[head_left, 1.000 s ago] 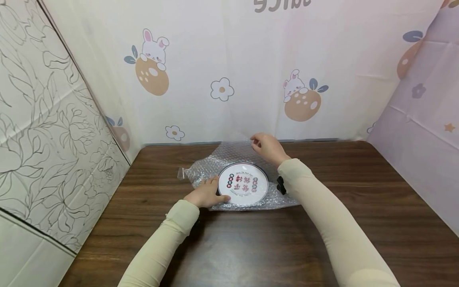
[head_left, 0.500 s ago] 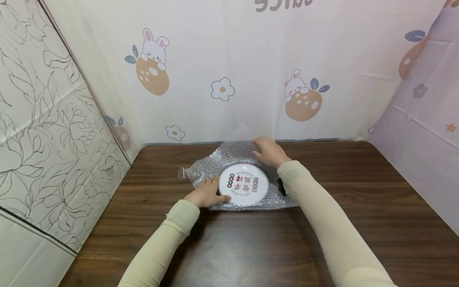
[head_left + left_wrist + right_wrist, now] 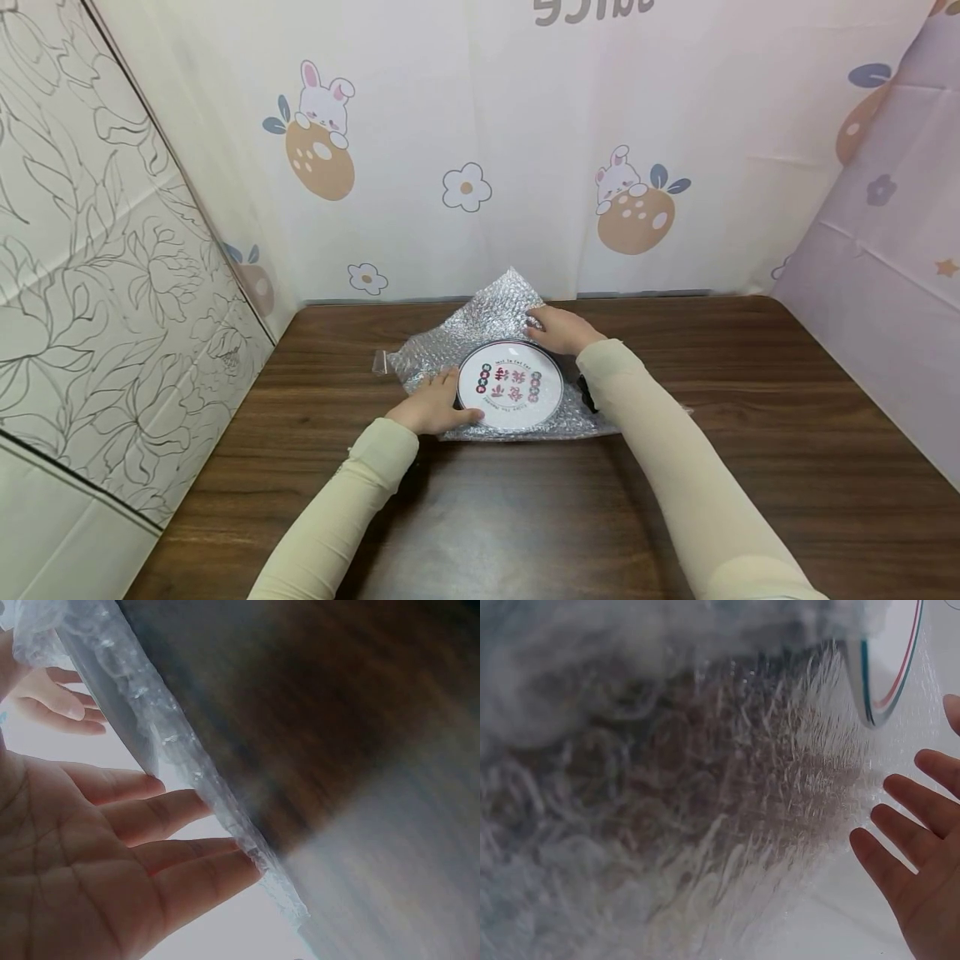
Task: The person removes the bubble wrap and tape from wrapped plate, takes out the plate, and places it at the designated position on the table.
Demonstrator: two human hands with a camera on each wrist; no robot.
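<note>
A round white plate point(image 3: 510, 385) with a dark rim and red lettering lies face up on a sheet of bubble wrap point(image 3: 491, 310). My left hand point(image 3: 429, 406) rests at the plate's left side, thumb over the near rim. In the left wrist view, its extended fingers point(image 3: 199, 881) touch the wrap's edge. My right hand point(image 3: 561, 329) is over the wrap just beyond the plate's far right edge. The right wrist view shows that hand point(image 3: 926, 847) with fingers spread and straight beside the wrap point(image 3: 727, 780); whether they touch it I cannot tell.
The brown wooden table point(image 3: 525, 517) extends around the wrap on both sides and in front. A patterned curtain point(image 3: 405, 108) hangs along its far edge. A small clear strip point(image 3: 381, 362) sticks out at the wrap's left corner.
My right hand has come down and nearer, over the wrap. The wrap's far corner first showed more above the table's back edge, then sank slightly. The plate and my left hand stay put.
</note>
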